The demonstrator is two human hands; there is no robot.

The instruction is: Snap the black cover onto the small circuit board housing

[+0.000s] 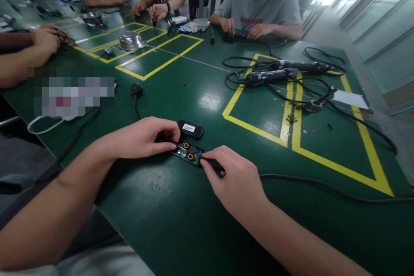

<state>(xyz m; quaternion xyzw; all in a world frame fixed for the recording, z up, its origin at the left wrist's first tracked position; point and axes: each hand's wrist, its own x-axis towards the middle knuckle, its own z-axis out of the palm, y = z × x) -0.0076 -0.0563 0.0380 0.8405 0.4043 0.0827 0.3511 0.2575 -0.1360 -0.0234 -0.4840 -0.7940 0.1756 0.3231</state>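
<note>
A small open black housing (174, 153) lies on the table between my hands, with a circuit board (190, 152) in it. Copper coils, a glass-like tube and blue wires show on the board. My left hand (150, 137) is closed at the housing's left end, thumb and fingers pinching a dark cord end that is mostly hidden. At the right end my right hand (231, 170) pinches the black sleeve of a cable (291, 177), which trails off to the right. Just behind the housing lies a ribbed black cover (196, 131) with a white label.
A black power plug (136, 90) lies beyond my left hand. Dark electric screwdrivers (271, 76) with looped cords, several screws and a paper (351, 98) are at right. Farther back stand a metal bowl (132, 41) and co-workers with their hands on the table (194, 95).
</note>
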